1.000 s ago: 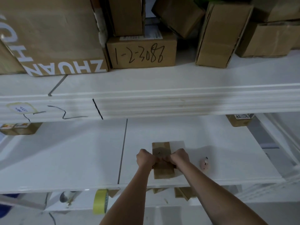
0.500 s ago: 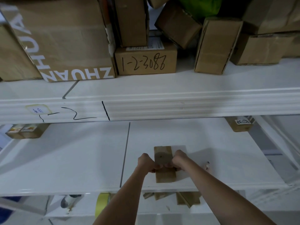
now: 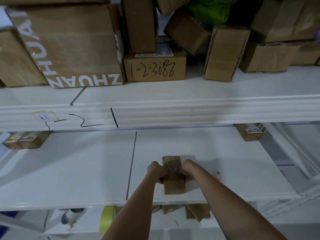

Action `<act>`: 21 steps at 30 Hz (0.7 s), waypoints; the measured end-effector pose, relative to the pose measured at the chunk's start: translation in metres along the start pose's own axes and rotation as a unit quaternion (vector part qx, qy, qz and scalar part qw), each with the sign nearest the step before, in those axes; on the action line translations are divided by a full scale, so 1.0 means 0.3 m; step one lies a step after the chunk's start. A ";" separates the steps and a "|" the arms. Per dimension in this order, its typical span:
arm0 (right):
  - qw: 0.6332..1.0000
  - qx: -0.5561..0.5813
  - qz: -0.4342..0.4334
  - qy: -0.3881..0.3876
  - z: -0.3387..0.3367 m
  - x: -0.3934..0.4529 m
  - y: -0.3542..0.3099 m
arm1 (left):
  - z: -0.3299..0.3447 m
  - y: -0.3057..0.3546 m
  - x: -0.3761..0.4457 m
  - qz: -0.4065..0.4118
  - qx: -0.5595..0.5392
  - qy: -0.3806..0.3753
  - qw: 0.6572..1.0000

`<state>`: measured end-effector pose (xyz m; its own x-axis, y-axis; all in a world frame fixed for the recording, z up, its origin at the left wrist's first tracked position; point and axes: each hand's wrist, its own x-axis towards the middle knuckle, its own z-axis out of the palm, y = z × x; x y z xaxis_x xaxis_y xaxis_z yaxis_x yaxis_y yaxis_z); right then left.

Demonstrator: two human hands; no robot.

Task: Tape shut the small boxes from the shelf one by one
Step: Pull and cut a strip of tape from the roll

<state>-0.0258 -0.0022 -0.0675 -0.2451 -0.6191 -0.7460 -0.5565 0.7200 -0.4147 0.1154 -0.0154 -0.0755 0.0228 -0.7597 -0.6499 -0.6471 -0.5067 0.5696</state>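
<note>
We see a small, oblong brown cardboard box (image 3: 173, 177) lying flat on the white lower shelf board (image 3: 69, 170), close to that board's front edge and just right of the dark seam that splits it. Our left hand (image 3: 156, 171) grips the box's left side with curled fingers, and our right hand (image 3: 187, 170) grips its right side the same way; the thumbs seem to press on the top face, though blur keeps us from telling exactly how.

Near the right hand, toward the board's right end, a small pinkish object (image 3: 218, 175) lies on the shelf; we cannot tell what it is. At the back left corner sits a low brown box with coloured labels (image 3: 24, 140), and at the back right corner a small brown box with a white label (image 3: 250, 132).

On the upper shelf, a large brown carton printed ZHUAN (image 3: 72, 47) stands at the left, beside a carton handwritten 1-2-3088 (image 3: 155, 68). Below the front edge, a yellow tape roll (image 3: 107, 219) stands on a lower level.
</note>
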 end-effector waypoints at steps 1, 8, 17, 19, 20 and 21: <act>1.000 0.014 0.001 0.011 0.003 0.006 0.005 | 0.007 -0.005 0.003 -0.001 0.016 0.025 1.000; 0.992 0.035 -0.039 0.117 0.037 0.035 0.067 | 0.050 -0.049 0.016 -0.012 0.001 0.110 0.994; 0.990 0.120 -0.059 0.052 0.035 0.008 0.100 | 0.017 -0.074 0.019 -0.026 -0.162 -0.002 0.987; 0.988 0.129 -0.064 0.049 0.037 0.006 0.104 | 0.026 -0.079 0.003 -0.020 -0.168 -0.025 0.985; 0.986 0.143 -0.063 0.053 0.036 0.008 0.106 | 0.029 -0.077 -0.005 -0.013 -0.171 -0.030 0.985; 0.983 0.164 -0.064 0.054 0.034 0.010 0.109 | 0.028 -0.074 -0.014 -0.005 -0.182 -0.037 0.983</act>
<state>-0.0366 0.0227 -0.0887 -0.2827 -0.7276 -0.6251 -0.3058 0.6860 -0.6603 0.1234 0.0023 -0.0897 -0.0371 -0.7288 -0.6837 -0.3318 -0.6364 0.6963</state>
